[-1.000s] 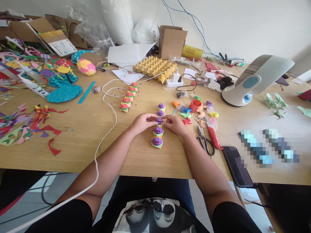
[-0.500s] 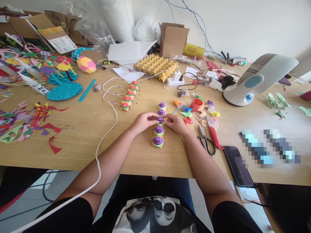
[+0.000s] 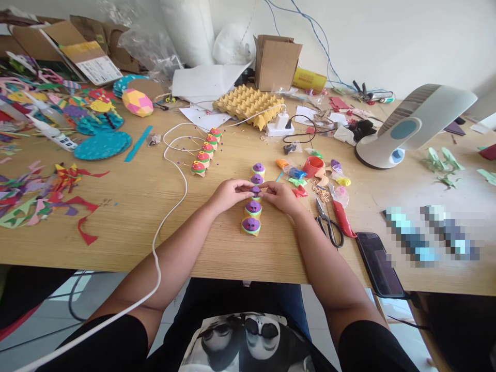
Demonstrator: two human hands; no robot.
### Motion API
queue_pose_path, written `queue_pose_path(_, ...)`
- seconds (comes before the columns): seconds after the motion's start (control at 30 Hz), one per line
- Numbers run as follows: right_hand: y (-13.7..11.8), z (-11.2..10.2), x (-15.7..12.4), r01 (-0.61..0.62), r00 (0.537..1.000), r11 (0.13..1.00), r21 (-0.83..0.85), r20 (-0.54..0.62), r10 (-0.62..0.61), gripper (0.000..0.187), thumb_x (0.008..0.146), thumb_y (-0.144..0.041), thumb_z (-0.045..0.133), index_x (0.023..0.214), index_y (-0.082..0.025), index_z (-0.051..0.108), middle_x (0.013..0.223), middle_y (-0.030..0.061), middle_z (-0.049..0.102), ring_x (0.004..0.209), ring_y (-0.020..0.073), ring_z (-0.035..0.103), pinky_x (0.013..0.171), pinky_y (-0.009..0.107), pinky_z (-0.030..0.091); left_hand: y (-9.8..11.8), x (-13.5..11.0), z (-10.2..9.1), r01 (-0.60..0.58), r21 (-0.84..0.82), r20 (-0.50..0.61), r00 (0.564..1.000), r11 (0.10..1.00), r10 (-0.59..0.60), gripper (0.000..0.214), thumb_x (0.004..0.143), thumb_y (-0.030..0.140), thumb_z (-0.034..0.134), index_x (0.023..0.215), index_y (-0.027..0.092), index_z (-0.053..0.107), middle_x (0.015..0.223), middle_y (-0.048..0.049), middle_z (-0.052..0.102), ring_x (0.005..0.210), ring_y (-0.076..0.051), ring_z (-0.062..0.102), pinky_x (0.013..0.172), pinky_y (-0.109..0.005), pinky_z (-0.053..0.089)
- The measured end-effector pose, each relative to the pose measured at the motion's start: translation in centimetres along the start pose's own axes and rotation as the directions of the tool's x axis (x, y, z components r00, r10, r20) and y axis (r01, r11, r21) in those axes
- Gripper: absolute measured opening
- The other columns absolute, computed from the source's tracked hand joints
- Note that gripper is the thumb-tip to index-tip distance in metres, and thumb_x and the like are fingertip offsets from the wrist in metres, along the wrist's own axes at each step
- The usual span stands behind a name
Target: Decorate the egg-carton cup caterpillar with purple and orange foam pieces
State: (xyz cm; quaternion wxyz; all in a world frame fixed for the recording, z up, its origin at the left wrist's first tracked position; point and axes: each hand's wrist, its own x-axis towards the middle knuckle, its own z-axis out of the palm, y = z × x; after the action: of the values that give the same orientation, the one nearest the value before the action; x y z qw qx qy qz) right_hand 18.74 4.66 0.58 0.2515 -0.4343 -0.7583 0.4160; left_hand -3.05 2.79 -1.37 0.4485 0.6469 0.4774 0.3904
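A strip of egg-carton cups topped with purple modelling clay runs away from me along the tabletop. Small dark dots sit on the purple tops, and pale green clay rings their bases. My left hand pinches the middle cup from the left, thumb and forefinger closed at its top. From the other side, my right hand closes its fingertips on the same cup. The fingers partly cover that cup, so any small piece between them is hidden. Beyond my left hand stands a second egg-carton strip with red and green tops.
Scissors, a red-handled knife and a phone lie to the right. Bagged clay lumps are behind them, near a white fan. A white cable crosses on the left. A yellow egg tray lies farther back.
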Motion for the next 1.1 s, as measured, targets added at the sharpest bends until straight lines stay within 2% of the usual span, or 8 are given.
queue_pose_path(0.5, 0.4, 0.4, 0.4, -0.024, 0.999, 0.998, 0.060, -0.025, 0.026, 0.052, 0.076, -0.054, 0.071, 0.107, -0.012, 0.074, 0.065, -0.0030, 0.049, 0.059, 0.0108, 0.038, 0.055, 0.025, 0.028, -0.3, 0.1, 0.1, -0.001, -0.004, -0.030, 1.000, 1.000, 0.001, 0.034, 0.075, 0.040, 0.078, 0.102, 0.020, 0.077, 0.103, -0.0067, 0.077, 0.092, -0.022, 0.071, 0.088, -0.035, 0.056)
queue_pose_path(0.73, 0.3, 0.3, 0.4, -0.014, 1.000, 0.999, 0.039, -0.020, 0.015, 0.049, 0.078, -0.053, 0.070, 0.107, -0.013, 0.075, 0.062, -0.0041, 0.047, 0.057, 0.0102, 0.035, 0.053, 0.024, 0.025, -0.2, 0.1, 0.1, 0.001, 0.006, -0.047, 0.999, 1.000, 0.000, 0.032, 0.074, 0.039, 0.079, 0.100, 0.021, 0.077, 0.102, -0.0055, 0.078, 0.091, -0.021, 0.070, 0.086, -0.034, 0.056)
queue_pose_path(0.83, 0.3, 0.0, 0.3, 0.005, 1.000, 0.999, 0.041, -0.002, -0.005, 0.045, 0.081, -0.049, 0.068, 0.107, -0.014, 0.075, 0.067, -0.0011, 0.056, 0.060, 0.0115, 0.042, 0.056, 0.024, 0.031, -0.2, 0.1, -0.1, 0.012, -0.023, 0.001, 1.000, 1.000, -0.012, 0.035, 0.076, 0.040, 0.078, 0.104, 0.021, 0.076, 0.106, -0.0063, 0.077, 0.096, -0.022, 0.070, 0.089, -0.035, 0.055)
queue_pose_path(0.97, 0.0, -0.5, 0.2, 0.059, 0.997, 0.995, 0.081, 0.049, -0.063, 0.037, 0.088, -0.044, 0.061, 0.106, -0.016, 0.076, 0.087, 0.0056, 0.069, 0.077, 0.0160, 0.055, 0.070, 0.027, 0.041, -0.3, 0.1, -0.5, 0.043, -0.047, 0.045, 0.998, 0.998, -0.041, 0.039, 0.080, 0.044, 0.073, 0.110, 0.020, 0.075, 0.110, -0.0079, 0.076, 0.101, -0.023, 0.070, 0.094, -0.037, 0.053)
queue_pose_path(1.1, -0.1, -0.6, 0.1, 0.024, 0.998, 0.998, 0.063, 0.060, -0.028, 0.042, 0.086, -0.047, 0.063, 0.110, -0.014, 0.075, 0.074, 0.0017, 0.062, 0.067, 0.0132, 0.047, 0.062, 0.025, 0.036, -0.5, 0.1, -0.7, 0.045, -0.042, 0.046, 0.998, 0.998, -0.043, 0.040, 0.079, 0.043, 0.074, 0.112, 0.020, 0.075, 0.114, -0.0080, 0.075, 0.104, -0.024, 0.069, 0.097, -0.038, 0.052)
